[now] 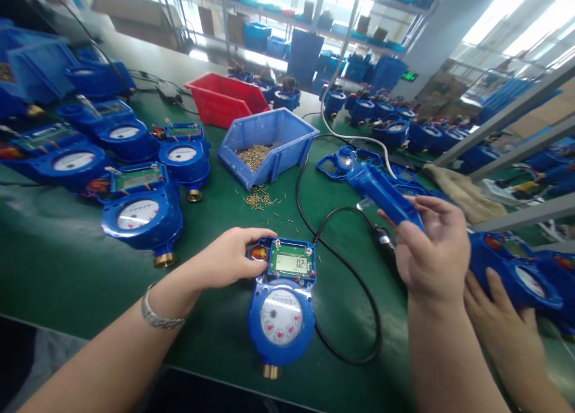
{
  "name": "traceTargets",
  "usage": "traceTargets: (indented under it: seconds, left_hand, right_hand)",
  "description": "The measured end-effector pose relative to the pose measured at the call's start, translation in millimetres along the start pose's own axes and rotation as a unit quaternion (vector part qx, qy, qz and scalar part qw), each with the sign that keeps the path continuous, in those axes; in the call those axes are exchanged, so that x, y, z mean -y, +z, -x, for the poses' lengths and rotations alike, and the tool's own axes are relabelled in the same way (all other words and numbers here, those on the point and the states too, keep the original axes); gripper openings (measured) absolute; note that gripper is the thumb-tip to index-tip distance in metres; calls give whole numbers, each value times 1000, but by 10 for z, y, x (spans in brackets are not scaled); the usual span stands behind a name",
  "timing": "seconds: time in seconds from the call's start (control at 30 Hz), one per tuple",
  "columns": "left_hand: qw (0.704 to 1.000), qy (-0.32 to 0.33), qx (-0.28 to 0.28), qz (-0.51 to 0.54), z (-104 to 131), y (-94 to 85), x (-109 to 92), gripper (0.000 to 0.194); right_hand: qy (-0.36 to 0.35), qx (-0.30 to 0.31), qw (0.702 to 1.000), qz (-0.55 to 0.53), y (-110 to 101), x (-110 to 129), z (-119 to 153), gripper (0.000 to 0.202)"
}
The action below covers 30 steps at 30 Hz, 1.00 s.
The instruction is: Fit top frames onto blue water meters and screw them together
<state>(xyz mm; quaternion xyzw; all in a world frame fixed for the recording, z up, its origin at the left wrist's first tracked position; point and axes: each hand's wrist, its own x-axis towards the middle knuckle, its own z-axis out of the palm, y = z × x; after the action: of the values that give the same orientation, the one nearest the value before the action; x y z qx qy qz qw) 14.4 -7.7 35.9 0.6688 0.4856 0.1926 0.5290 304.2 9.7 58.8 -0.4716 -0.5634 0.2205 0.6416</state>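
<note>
A blue water meter lies before me on the green bench, its dial facing up and its brass fitting toward me. Its electronics box is uncovered, showing a circuit board with a lit display. My left hand grips the left edge of that box between thumb and fingers. Raised at the right, my right hand is closed on a blue plastic cover, held tilted above the bench. A black electric screwdriver lies beside this hand, partly hidden by it.
A blue bin holds small brass screws, with loose screws spilled before it. Behind stands a red bin. Several meters crowd the left. Another person's hand touches a meter at right. A black cable loops across the bench.
</note>
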Motion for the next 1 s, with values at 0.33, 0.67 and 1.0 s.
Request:
traceTargets:
  seconds: [0.33, 0.67, 1.0]
  left_hand:
    - [977, 36, -79, -196, 81, 113, -135, 45]
    - [991, 25, -65, -113, 142, 112, -104, 58]
    - [793, 384, -324, -345, 640, 664, -282, 52]
  right_hand:
    - [-21, 126, 991, 43, -95, 504, 992, 64]
    - [-4, 140, 990, -27, 0, 562, 1200, 67]
    - [9, 138, 990, -33, -9, 680, 1340, 66]
